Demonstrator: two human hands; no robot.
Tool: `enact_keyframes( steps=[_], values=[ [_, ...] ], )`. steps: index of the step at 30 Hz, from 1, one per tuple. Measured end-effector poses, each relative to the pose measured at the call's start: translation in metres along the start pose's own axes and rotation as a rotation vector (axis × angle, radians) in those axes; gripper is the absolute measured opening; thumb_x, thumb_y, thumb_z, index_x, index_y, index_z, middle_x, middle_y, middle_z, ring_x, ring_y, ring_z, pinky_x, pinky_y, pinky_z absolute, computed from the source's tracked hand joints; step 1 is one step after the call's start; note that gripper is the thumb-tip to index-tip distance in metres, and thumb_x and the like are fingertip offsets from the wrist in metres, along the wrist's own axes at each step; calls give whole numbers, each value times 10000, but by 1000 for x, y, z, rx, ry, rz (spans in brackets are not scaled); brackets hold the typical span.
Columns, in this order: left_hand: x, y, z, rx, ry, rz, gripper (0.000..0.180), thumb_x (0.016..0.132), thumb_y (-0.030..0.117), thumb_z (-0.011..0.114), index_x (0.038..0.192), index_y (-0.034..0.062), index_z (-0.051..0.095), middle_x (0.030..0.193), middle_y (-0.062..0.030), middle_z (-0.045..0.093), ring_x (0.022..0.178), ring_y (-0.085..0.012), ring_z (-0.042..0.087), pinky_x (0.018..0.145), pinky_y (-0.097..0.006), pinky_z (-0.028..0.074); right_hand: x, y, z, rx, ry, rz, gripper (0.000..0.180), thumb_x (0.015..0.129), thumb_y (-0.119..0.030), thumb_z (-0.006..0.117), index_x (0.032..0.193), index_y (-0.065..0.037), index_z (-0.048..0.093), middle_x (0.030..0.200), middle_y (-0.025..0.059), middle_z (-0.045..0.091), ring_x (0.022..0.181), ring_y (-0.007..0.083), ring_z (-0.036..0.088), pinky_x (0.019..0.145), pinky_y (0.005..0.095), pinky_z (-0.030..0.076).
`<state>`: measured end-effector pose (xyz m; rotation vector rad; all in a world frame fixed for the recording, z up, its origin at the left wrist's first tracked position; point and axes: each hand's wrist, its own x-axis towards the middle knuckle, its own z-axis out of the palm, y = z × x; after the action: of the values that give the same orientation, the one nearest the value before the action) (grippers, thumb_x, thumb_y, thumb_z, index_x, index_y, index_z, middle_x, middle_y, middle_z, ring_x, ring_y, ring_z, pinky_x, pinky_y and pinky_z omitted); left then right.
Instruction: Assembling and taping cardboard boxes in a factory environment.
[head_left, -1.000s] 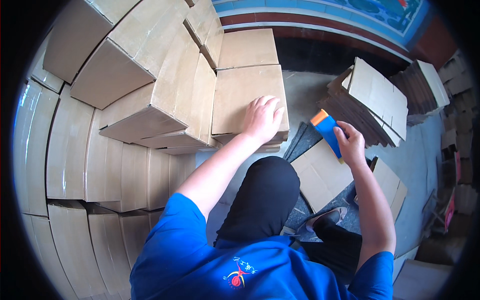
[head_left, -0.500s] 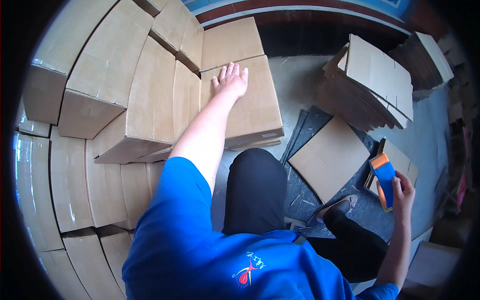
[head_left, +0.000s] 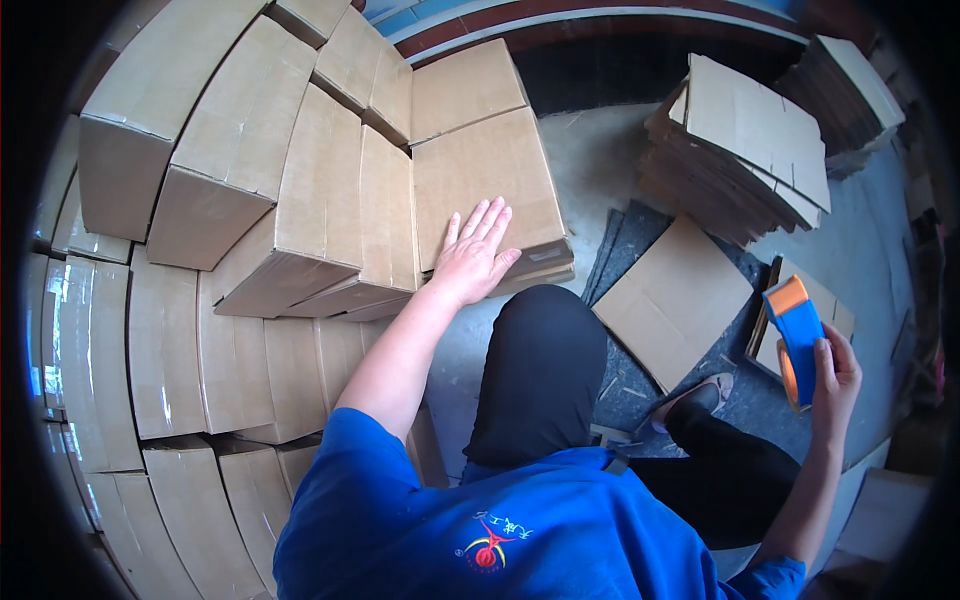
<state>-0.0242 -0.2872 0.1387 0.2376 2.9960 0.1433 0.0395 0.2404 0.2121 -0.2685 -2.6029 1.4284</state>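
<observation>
My left hand point(head_left: 474, 252) lies on the near part of a brown cardboard box point(head_left: 486, 175), fingers stretched out and holding nothing. That box sits at the end of a row of closed boxes, against its neighbours. Out to the right, my right hand point(head_left: 838, 378) is closed around a blue and orange tape dispenser point(head_left: 799, 335). The dispenser is held upright, above some small cardboard pieces point(head_left: 815, 310) on the floor. How the right fingers wrap behind it is partly hidden.
Stacked boxes point(head_left: 160, 340) fill the left side, several layers high. A square cardboard sheet point(head_left: 675, 300) lies on a dark mat point(head_left: 625, 245). Behind it stands a pile of flattened cartons point(head_left: 750, 130), with another pile point(head_left: 845, 100) farther right. My knee point(head_left: 545, 345) is beside the box.
My left hand has slid from the far part of the box top toward its near edge, nearer to me. The right hand still holds the tape dispenser, slightly raised. The view has shifted a little.
</observation>
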Motion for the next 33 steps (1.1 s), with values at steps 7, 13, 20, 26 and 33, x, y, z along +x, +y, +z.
enact_keyframes(
  steps=[7,13,20,26,33],
  values=[
    [17,33,-39,-96,129,-183,710,978,451,529,1505,17,333,1604,-214,225,1502,-363,164,1197,-543,143,-25,-2,-31,51,107,-8,298,988,-196,624,1214,-7,666,964,49,676,883,85,590,821,243,468],
    [66,151,-75,-609,-158,537,505,971,284,598,1416,63,506,1440,-191,503,1352,-305,470,1125,-382,370,-57,-7,-39,55,200,-6,301,981,-215,639,1212,-27,679,958,63,693,876,107,613,807,263,492],
    [143,181,182,-439,-624,-63,632,951,378,593,1441,4,450,1414,-213,530,1336,-308,491,1109,-359,386,-51,-7,-34,-48,218,41,317,953,-255,679,1207,-65,687,939,62,682,858,124,612,781,262,499],
    [140,168,304,-342,-559,-399,803,947,411,590,1543,21,219,1559,-226,315,1439,-340,333,1187,-370,287,-50,2,-49,-111,250,136,305,959,-222,664,1214,-55,683,967,64,689,885,126,616,829,256,484],
    [145,167,355,-723,-605,-531,693,891,333,679,1425,-8,400,1436,-234,475,1325,-347,486,1092,-401,418,-38,3,-54,-49,240,136,333,921,-274,704,1184,-71,703,949,71,698,869,145,630,806,277,496]
  ],
)
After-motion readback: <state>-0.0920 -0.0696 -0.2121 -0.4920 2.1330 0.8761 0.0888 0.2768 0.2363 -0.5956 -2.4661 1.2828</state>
